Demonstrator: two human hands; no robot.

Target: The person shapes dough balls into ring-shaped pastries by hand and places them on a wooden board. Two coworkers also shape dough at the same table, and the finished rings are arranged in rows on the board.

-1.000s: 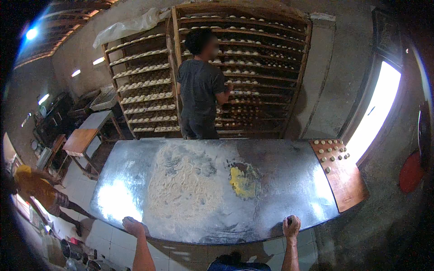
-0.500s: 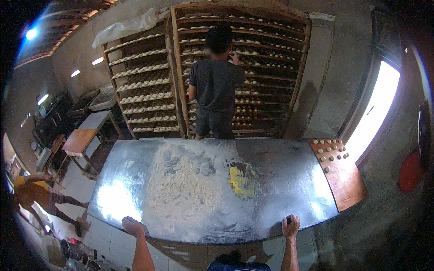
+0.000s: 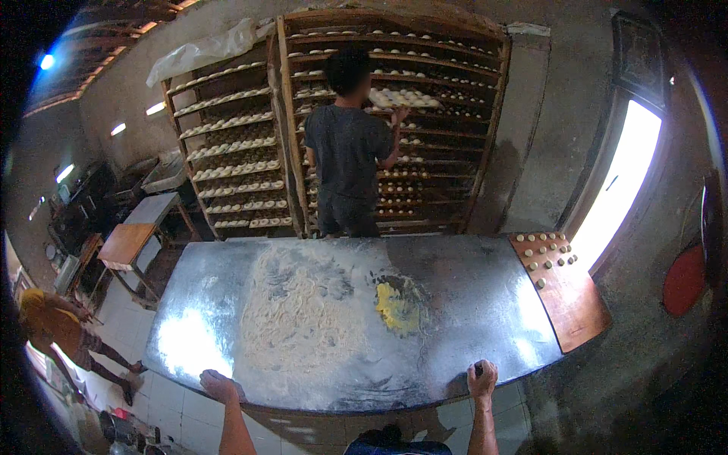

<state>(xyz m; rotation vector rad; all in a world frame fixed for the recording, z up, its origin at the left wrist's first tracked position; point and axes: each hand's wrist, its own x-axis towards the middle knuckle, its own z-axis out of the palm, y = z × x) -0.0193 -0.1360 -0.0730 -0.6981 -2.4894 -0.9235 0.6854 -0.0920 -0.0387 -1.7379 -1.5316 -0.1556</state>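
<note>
In front of me stands a wide metal-topped table (image 3: 470,303). My left hand (image 3: 221,385) rests at its near left edge with the fingers laid on the top, holding nothing that I can see. At the near right edge, my right hand (image 3: 483,378) is closed in a fist around something small and dark that I cannot make out. Whitish flour or dough residue (image 3: 296,318) covers the table's middle left. Right of it lies a smeared yellow patch (image 3: 394,307). On the right end, a brown board (image 3: 572,318) carries several small round dough pieces (image 3: 541,283).
Across the table a person (image 3: 349,152) holds a tray of pale dough pieces (image 3: 406,98) before a tall wooden rack (image 3: 282,114), whose shelves are full of them. Another person (image 3: 57,318) bends at the far left, near small tables (image 3: 129,244). A bright doorway (image 3: 626,182) is on the right.
The person at the rack has turned to the right, and a tray of dough pieces now shows in their hands. My hands have barely moved; the view has shifted slightly.
</note>
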